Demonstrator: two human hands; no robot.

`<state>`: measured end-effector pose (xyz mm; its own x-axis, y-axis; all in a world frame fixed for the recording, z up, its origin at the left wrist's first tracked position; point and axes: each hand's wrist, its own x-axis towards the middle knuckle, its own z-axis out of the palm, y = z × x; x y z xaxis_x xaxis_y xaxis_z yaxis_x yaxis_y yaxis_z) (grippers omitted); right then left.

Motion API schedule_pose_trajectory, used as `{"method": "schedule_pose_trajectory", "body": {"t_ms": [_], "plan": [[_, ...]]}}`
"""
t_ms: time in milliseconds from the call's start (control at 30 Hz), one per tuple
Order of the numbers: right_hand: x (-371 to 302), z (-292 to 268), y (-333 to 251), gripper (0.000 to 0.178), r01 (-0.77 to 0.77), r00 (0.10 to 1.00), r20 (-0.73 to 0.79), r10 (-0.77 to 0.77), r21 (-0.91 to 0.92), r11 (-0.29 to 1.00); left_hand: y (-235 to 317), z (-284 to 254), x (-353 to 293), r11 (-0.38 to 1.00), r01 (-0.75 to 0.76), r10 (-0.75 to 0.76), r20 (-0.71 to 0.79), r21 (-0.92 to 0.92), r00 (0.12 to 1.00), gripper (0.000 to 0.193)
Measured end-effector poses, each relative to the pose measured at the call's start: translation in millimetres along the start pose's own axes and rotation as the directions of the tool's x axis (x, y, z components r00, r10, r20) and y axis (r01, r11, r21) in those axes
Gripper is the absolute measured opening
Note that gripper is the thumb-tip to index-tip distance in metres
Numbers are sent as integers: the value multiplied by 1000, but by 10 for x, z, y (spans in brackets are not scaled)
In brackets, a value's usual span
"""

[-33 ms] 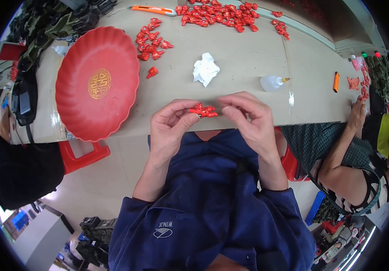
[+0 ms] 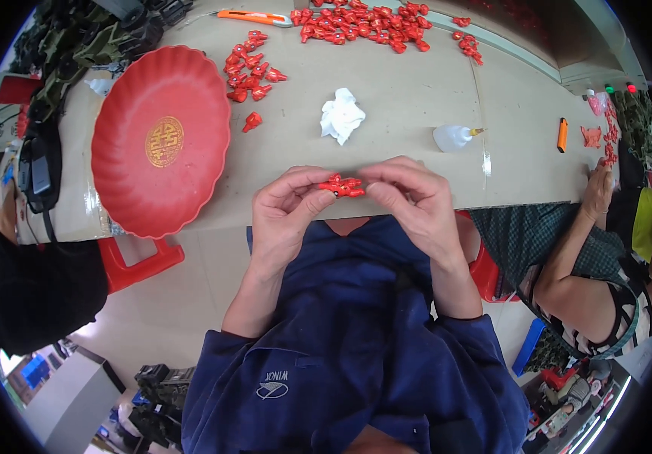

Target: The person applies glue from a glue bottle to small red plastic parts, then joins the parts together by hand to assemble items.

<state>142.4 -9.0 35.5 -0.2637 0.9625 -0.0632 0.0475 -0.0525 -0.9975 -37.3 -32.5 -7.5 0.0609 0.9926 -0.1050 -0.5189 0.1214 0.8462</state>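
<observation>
Over the table's near edge, my left hand pinches a small red plastic toy figure part between thumb and fingers. Limb-like ends of the part point right. My right hand is close beside those ends, its fingers bent and the thumb apart from the forefinger. Whether its fingertips touch the part is hard to make out. Beyond the hands lies a crumpled white tissue. A single red piece lies left of it, near a small group of similar pieces.
A large red scalloped tray stands at left. Many red pieces are heaped at the back, near an orange utility knife. A squeeze bottle lies at right, then an orange cutter. A co-worker's hand rests farther right.
My right hand has moved slightly left, bringing its fingertips closer to the red part. My left hand keeps its pinch. The whole view has shifted very slightly.
</observation>
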Motion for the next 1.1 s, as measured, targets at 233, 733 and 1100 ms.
{"method": "schedule_pose_trajectory", "body": {"t_ms": [233, 733, 1100], "plan": [[-83, -87, 138, 11, -129, 992, 46, 121, 267, 955, -36, 75, 41, 963, -120, 98, 98, 242, 990, 17], [-117, -147, 250, 13, -104, 994, 11, 105, 268, 958, -54, 178, 62, 943, -62, 47, 52, 327, 998, 15], [-119, -136, 429, 20, 267, 956, -62, -285, -211, 940, -66, 159, 48, 919, -40, 20, 55, 392, 998, 18]]}}
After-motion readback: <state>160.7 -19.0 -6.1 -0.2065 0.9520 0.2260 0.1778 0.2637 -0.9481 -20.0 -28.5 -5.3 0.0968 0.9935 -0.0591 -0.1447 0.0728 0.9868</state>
